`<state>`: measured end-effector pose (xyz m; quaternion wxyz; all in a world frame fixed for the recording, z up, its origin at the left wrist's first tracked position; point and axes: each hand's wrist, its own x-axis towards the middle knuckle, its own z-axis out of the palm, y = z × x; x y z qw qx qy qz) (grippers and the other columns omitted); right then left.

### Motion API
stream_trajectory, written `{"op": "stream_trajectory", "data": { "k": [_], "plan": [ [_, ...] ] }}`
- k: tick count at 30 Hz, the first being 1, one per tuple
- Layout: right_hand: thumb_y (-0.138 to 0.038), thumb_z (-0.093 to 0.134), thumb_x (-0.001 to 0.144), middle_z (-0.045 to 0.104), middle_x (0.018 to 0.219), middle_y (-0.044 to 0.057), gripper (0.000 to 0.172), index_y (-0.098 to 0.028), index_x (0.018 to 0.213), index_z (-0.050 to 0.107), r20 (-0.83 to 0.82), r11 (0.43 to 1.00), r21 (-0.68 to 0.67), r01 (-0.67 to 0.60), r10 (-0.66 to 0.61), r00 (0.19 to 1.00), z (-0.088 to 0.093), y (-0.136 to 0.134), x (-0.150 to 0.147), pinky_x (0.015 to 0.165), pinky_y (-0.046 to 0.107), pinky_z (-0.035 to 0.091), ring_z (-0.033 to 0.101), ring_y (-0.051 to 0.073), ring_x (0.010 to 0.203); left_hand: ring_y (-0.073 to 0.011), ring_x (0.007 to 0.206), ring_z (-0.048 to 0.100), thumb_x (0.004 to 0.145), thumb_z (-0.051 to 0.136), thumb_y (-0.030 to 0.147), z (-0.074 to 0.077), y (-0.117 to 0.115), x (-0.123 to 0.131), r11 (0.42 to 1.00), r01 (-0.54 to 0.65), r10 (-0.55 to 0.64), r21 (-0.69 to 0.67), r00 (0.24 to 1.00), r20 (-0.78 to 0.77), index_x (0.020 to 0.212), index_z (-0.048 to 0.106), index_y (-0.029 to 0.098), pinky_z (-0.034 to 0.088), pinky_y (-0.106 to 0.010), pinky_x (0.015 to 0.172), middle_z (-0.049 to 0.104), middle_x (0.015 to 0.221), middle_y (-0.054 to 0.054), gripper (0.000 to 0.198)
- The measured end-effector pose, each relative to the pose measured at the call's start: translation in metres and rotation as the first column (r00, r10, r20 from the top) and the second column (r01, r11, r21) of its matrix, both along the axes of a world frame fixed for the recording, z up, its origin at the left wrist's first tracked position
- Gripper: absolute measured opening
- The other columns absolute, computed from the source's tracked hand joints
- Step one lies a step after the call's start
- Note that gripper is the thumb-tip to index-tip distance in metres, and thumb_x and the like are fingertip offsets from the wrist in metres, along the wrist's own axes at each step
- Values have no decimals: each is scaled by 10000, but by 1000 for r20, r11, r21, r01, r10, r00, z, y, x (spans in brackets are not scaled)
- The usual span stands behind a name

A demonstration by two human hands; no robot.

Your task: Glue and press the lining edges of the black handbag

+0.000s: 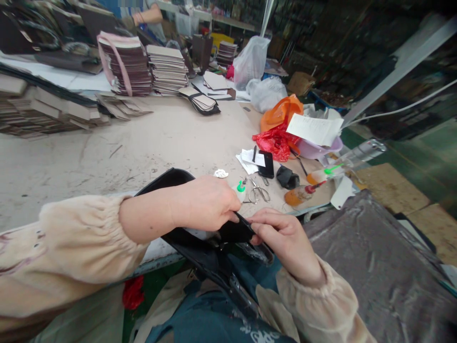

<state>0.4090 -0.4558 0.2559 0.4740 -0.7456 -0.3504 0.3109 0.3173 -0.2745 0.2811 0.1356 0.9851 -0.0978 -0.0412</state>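
Observation:
A black leather bag lies half open across my lap and the table's near edge. My left hand reaches over it, its fingers closed on the bag's upper edge. Opposite, my right hand pinches the same edge near its right end between thumb and fingers. Part of the bag's interior shows below my left wrist, and my forearm hides some of its far side. Just beyond my hands are a small bottle with a green tip and a pair of scissors.
A black phone and papers lie farther back. Bottles of amber liquid stand at the right beside a red plastic bag. Stacked panels line the table's far side. Another person's arm shows at the back.

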Motion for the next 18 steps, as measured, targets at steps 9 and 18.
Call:
{"op": "stream_trajectory", "data": {
  "k": [9,18],
  "plan": [
    [-121,521,662,644,756,23,254,-178,770,743,-53,999,35,-24,26,998,-3,-3,1,554,234,505,609,114,574,-169,682,616,832,527,285,0,0,1,1000,-5,5,19,1000,-14,682,633,196,430,-260,628,669,686,-29,204],
    [-197,577,753,605,663,31,166,-150,674,714,2,999,-4,-43,43,999,2,-2,1,550,226,473,609,117,551,-184,727,636,847,505,237,4,-1,-3,1000,20,-20,17,1000,-23,709,631,178,450,-269,671,676,723,-50,196]
  ]
}}
